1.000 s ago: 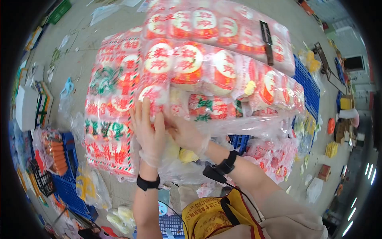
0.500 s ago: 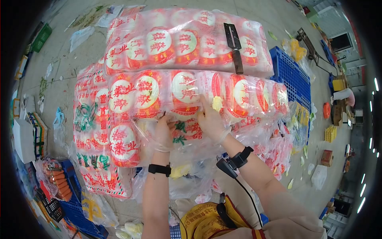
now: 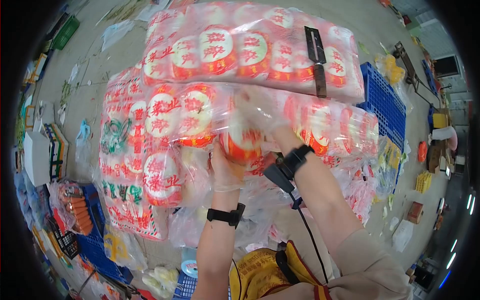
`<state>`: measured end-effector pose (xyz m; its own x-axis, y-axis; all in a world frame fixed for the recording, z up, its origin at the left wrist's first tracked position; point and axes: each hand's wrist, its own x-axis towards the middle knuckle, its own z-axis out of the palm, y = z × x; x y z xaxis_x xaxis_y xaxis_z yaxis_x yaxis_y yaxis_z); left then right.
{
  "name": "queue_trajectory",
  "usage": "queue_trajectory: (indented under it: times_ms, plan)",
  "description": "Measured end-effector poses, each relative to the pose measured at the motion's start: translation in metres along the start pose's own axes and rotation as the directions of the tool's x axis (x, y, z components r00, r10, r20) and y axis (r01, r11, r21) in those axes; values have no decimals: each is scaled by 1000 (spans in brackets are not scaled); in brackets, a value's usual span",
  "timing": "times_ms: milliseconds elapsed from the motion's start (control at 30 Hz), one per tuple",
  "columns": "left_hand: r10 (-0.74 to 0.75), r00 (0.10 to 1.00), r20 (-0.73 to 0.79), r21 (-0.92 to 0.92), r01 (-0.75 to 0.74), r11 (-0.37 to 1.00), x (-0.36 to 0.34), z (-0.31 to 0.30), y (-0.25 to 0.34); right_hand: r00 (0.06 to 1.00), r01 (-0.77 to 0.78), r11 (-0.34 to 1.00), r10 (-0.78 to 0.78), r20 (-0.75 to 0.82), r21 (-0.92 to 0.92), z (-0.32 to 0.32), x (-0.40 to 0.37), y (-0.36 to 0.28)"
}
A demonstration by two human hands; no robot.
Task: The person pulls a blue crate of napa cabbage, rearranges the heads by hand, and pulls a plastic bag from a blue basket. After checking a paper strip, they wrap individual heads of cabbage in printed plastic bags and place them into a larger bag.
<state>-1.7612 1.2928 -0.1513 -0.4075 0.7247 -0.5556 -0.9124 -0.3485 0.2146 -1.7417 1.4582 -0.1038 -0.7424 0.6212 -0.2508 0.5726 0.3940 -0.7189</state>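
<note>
Long clear bags of red-and-white printed packs lie stacked in front of me. Between my hands, one printed pack (image 3: 242,142) is tilted and blurred at the near side of the middle bag (image 3: 195,112). My left hand (image 3: 226,167) is wrapped round its lower left side. On its upper right, my right hand (image 3: 257,107) is smeared by motion, its fingers unclear. Both hands seem to wear thin clear gloves. A peeler-like tool with a dark handle (image 3: 320,80) rests on the upper bag (image 3: 220,47). Green rubber bands (image 3: 116,131) lie on the bag at the left.
A blue pallet (image 3: 382,107) shows behind the stack at the right. Blue crates (image 3: 95,240) and a bag of orange sausage-shaped items (image 3: 77,210) are at the lower left. Loose plastic (image 3: 255,220) hangs between the stack and my body.
The pack between my hands has come out toward me and tilted. My right hand has moved up over it, and my left hand now grips its side. The camera view has shifted.
</note>
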Motion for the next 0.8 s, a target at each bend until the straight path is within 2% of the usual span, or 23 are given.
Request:
queue_trajectory:
  times_ms: [33,67,100,133,167,200,233,267,300,333,400,433,467,500,533,567,600,633,667,700,733,800]
  plan:
    - [50,998,50,17,-51,999,-12,-7,-4,974,200,971,-212,-83,-131,11,-23,12]
    - [50,998,41,11,-51,999,-25,-17,-11,898,371,888,-417,-137,-272,21,-47,18]
    - [112,994,-6,-3,-112,994,-40,-30,-18,904,363,892,-407,-129,-268,33,-73,17]
    - [167,985,-53,-11,-168,986,-58,-42,-26,867,355,923,-384,-318,-145,46,-99,15]
    - [147,983,-111,58,-141,988,-80,-46,-33,807,359,933,-322,-494,-22,56,-122,15]
    - [129,984,-124,60,-122,991,-93,-48,-35,816,338,941,-303,-492,-19,64,-141,17]
    - [242,960,-139,279,-196,940,-103,-50,-39,906,97,878,117,-407,468,69,-157,23]
    - [352,928,-121,487,-254,836,-109,-53,-42,880,-153,548,455,-139,822,74,-167,31]
    - [439,898,14,688,-328,648,-105,-71,-44,873,-125,302,486,-39,945,84,-174,51]
    - [427,904,8,689,-314,654,-102,-89,-44,866,-131,301,499,-39,944,93,-184,71]
    - [367,907,208,942,-287,176,-93,-101,-43,926,-134,80,365,96,988,95,-193,81]
    - [361,910,206,943,-283,175,-93,-106,-44,929,-165,142,355,106,976,94,-197,88]
    - [332,923,194,940,-271,206,-95,-103,-43,926,-167,137,363,107,976,93,-197,97]
    - [296,939,175,939,-250,236,-102,-102,-44,928,-167,410,372,3,897,95,-200,109]
    - [285,943,170,942,-240,233,-108,-102,-48,934,-164,651,345,-97,741,96,-204,119]
    - [313,896,314,923,-365,119,-110,-99,-54,911,-176,791,356,-206,586,96,-207,125]
    - [320,833,452,879,-478,3,-113,-98,-58,907,-182,787,366,-208,590,96,-213,131]
    - [310,836,452,879,-477,4,-115,-97,-60,907,-178,712,387,-168,679,96,-219,136]
    - [320,863,392,902,-428,51,-113,-96,-61,906,-171,629,403,-130,758,93,-223,137]
    - [326,887,328,921,-377,99,-112,-96,-62,901,-174,628,412,-134,759,93,-228,136]
    - [315,891,327,922,-374,101,-108,-98,-63,892,-198,640,431,-134,743,94,-236,135]
    - [246,789,562,821,-498,-280,-97,-100,-61,880,-223,648,455,-135,728,92,-242,135]
